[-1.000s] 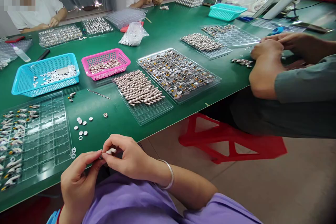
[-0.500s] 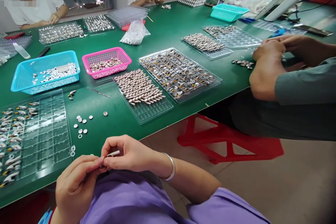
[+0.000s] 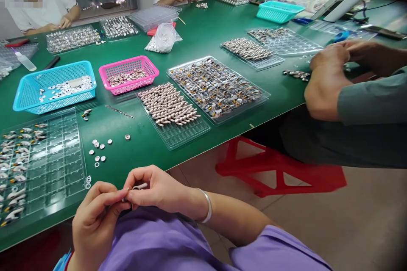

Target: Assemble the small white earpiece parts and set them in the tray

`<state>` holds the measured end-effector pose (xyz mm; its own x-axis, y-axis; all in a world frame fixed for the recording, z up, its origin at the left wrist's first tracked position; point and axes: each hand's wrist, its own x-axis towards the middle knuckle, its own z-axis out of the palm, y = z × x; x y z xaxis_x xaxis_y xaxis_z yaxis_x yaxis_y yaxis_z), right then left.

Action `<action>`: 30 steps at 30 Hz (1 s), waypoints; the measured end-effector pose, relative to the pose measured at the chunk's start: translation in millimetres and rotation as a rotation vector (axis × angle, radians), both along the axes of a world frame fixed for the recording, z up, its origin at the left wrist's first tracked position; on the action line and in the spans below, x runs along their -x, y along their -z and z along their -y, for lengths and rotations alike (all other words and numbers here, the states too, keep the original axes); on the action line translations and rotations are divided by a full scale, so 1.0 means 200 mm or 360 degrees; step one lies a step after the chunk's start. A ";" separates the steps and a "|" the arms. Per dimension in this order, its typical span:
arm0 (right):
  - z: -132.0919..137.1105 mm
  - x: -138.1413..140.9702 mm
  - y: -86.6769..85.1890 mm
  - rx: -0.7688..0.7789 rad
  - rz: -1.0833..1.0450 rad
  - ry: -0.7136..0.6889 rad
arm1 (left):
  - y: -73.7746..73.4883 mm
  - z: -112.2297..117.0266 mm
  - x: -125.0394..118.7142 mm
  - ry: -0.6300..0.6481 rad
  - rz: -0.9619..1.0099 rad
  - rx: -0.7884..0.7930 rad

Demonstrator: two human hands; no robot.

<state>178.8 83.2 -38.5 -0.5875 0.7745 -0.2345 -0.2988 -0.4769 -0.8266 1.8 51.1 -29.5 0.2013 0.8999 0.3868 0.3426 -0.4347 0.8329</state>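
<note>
Two hands meet over a purple lap at the edge of a green table where small parts are laid out in rows. At far left, a clear tray holds pale pieces in single cells, likely so that none touch. Beyond it, a blue basket holds loose white bits. The left hand is curled, its fingertips pressed together against the near end of a small pale part. Loose discs lie on the table just above, within easy reach. A pink basket sits farther back. The right hand, a bracelet at its wrist, pinches the part between thumb and forefinger. The part is held off the table and close to the body, probably for a steady grip and a close look. To the right, a tan-piece tray and a larger full tray sit side by side. At far right, a co-worker's hands are closed together over the table. Compared with a second ago, the left hand has drawn tighter to the right. The part lies flatter and slightly lower, and the co-worker's hands have shifted a little to the right.
</note>
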 end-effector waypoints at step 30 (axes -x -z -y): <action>0.06 0.10 0.20 0.0499 -0.0815 -0.0027 | -0.04 0.00 -0.01 0.0001 -0.0048 0.0009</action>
<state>158.0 70.6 -77.9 -0.6975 0.7039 -0.1341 -0.6123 -0.6827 -0.3987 4.1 51.4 -22.4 0.2136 0.9019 0.3754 0.3671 -0.4302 0.8247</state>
